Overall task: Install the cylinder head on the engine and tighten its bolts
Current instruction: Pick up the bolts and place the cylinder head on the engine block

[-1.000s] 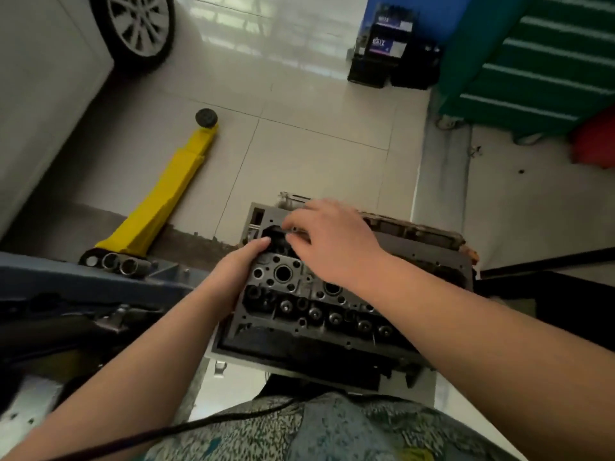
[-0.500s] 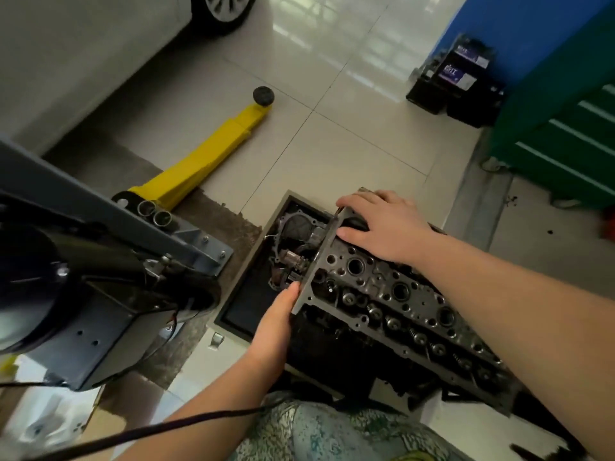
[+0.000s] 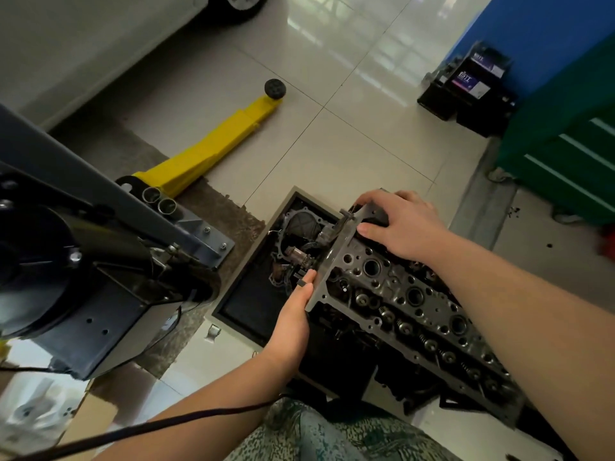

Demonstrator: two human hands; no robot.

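Cylinder head: grey cast-metal cylinder head [image 3: 409,314], long block with round bores and rows of valve springs on its upper face; it runs diagonally from upper centre toward the lower right, held between both hands over dark engine parts beneath.
Right hand: right hand [image 3: 401,224] lies on the far end corner of the head, fingers curled over its far edge, thumb flat along the top face; it grips that corner.
Left hand: left hand [image 3: 294,314] sits at the near corner of the same end, palm against the end face, fingers hooked around the edge; fingertips hidden behind the metal.
Head relative to hands: both hands grip one short end; the rest of the block extends away from them to the lower right, under the right forearm.
Tray: shallow black rectangular tray with a pale rim [image 3: 246,314], on the floor just left of the head's end, holding a round gasket and small dark parts.
Floor: glossy cream floor tiles [image 3: 349,134].
Jack: long yellow floor jack with a black round pad [image 3: 213,151], left of the tray, well apart from the hands.
Machine: black and grey machine housing [image 3: 83,271], at the left edge.
Cabinet: green drawer cabinet [image 3: 572,154], at the right edge.
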